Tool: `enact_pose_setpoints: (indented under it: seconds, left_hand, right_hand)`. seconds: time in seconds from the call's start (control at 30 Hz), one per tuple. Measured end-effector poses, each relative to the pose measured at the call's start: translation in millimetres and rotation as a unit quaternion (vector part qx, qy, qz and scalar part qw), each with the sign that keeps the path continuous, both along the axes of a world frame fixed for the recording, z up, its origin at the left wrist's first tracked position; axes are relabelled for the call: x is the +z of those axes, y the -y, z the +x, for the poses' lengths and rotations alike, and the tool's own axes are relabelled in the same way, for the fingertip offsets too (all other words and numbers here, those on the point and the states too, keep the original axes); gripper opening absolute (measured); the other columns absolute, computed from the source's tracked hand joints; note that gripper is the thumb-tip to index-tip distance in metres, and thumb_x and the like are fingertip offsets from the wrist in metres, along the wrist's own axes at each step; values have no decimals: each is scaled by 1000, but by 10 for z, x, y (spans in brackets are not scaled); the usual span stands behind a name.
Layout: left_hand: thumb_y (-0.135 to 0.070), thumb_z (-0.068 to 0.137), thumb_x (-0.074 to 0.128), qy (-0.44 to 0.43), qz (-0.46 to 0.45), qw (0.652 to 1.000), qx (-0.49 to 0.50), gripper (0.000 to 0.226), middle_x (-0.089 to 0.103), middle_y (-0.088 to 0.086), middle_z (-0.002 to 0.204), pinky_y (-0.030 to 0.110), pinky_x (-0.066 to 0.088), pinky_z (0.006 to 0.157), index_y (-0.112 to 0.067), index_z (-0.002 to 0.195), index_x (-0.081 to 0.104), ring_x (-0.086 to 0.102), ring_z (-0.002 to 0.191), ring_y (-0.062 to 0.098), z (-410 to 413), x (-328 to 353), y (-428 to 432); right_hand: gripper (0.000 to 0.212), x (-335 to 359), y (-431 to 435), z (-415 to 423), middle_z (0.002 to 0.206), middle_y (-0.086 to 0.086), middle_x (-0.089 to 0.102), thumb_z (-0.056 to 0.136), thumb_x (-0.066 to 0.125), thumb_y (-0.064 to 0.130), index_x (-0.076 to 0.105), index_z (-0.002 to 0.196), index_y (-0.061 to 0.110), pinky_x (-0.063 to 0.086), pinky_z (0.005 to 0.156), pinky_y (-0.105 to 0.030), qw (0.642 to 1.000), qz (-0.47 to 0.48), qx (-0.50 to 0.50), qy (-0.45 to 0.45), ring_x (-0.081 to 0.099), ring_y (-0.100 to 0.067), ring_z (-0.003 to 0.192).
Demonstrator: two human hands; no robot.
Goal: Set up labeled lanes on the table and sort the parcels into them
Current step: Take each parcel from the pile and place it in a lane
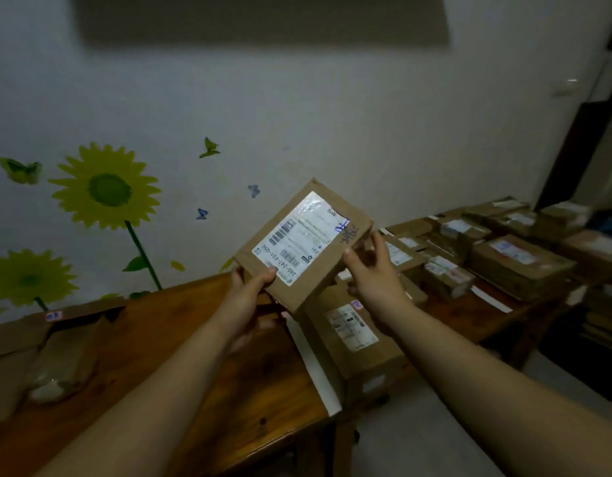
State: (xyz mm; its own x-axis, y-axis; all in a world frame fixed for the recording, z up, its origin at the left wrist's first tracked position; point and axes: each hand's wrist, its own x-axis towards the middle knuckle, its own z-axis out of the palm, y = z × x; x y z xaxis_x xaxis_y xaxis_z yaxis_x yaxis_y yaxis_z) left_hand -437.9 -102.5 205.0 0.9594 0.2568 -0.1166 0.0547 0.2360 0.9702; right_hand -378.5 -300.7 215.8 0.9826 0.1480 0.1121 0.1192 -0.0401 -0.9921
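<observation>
I hold a flat brown cardboard parcel (302, 242) up in front of me, its white shipping label with barcodes facing me. My left hand (247, 304) grips its lower left corner, thumb on the label. My right hand (375, 270) grips its right edge beside a handwritten mark. Below it a larger brown parcel (354, 339) with a label rests at the right end of the wooden table (201, 339). A white paper strip (314, 366) lies along that table beside the larger parcel. A small pink label (53, 316) sits on cardboard at the table's far left.
Several labelled brown parcels (517, 259) are stacked on a second table at the right. A bagged parcel (62, 366) and cardboard pieces lie on the left of the near table. A wall with sunflower stickers (106, 187) stands behind. Light floor (435, 425) shows between the tables.
</observation>
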Motion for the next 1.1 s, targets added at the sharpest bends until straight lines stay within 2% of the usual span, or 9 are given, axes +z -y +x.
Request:
enact_pose_setpoints:
  seconds: [0.17, 0.3, 0.43, 0.57, 0.63, 0.73, 0.87, 1.03, 1.1]
  left_hand:
    - [-30, 88, 60, -28, 33, 997, -59, 25, 64, 2, 105, 44, 55, 74, -34, 105, 42, 63, 93, 20, 250, -130, 376]
    - [-32, 90, 56, -25, 88, 987, -133, 27, 65, 2, 107, 42, 51, 79, -28, 114, 43, 62, 95, 18, 360, -260, 653]
    - [-34, 89, 58, -21, 107, 970, -216, 57, 60, -5, 118, 41, 50, 81, -49, 133, 27, 59, 103, 17, 453, -268, 1052]
    - [-43, 88, 56, -30, 137, 953, -269, 46, 60, -13, 114, 38, 47, 84, -54, 128, 34, 56, 106, 17, 639, -226, 1504]
    - [-46, 88, 55, -38, 131, 948, -287, 38, 62, -16, 111, 33, 47, 78, -58, 121, 40, 57, 104, 15, 719, -210, 1782]
    - [-45, 89, 54, -55, 124, 948, -288, 45, 61, -11, 115, 34, 50, 79, -49, 131, 37, 59, 104, 18, 874, -228, 2266]
    - [-38, 86, 61, -61, 123, 955, -262, 55, 59, -4, 118, 33, 53, 80, -37, 132, 31, 63, 100, 19, 1153, -224, 2948]
    - [-44, 84, 61, -65, 147, 963, -216, 50, 55, -5, 114, 34, 53, 75, -41, 123, 31, 59, 98, 20, 1401, -281, 3492]
    - [-45, 81, 64, -75, 149, 963, -212, 54, 53, -5, 116, 41, 52, 84, -42, 123, 30, 56, 103, 23, 1490, -351, 3590]
  right_hand:
    - [48, -82, 220, -92, 135, 10, 53, 95, 42, 49, 20, 134, 67, 58, 69, -33, 999, 22, 10, -24, 63, -9, 104]
    - [50, -123, 563, -113, 141, -2, 42, 86, 44, 60, 25, 131, 70, 46, 95, -57, 998, -43, -46, 5, 48, -27, 125]
    - [41, -236, 994, -172, 127, 13, 59, 94, 53, 41, 38, 128, 58, 49, 97, -45, 998, -19, -53, 7, 57, -15, 118]
    - [41, -258, 1493, -95, 140, 6, 37, 91, 56, 42, 41, 128, 51, 48, 96, -38, 991, -92, -92, 28, 47, -15, 121]
    - [41, -243, 1772, -15, 138, 8, 36, 92, 56, 41, 40, 129, 50, 50, 82, -22, 991, -94, -90, 33, 47, -12, 117]
    - [44, -240, 2269, 130, 121, 24, 53, 93, 56, 37, 36, 129, 54, 45, 75, -13, 995, -81, -56, 20, 54, -1, 109]
    - [58, -249, 2974, 369, 113, 45, 43, 95, 51, 38, 17, 131, 69, 39, 82, -11, 995, -100, -8, 7, 48, 18, 102]
    - [55, -262, 3522, 739, 140, 15, 31, 97, 45, 42, 16, 140, 60, 33, 101, -31, 990, -137, -21, 1, 36, -9, 123]
    - [49, -306, 3623, 865, 137, 15, 38, 98, 46, 39, 20, 130, 64, 35, 96, -24, 992, -123, 2, 5, 41, -4, 118]
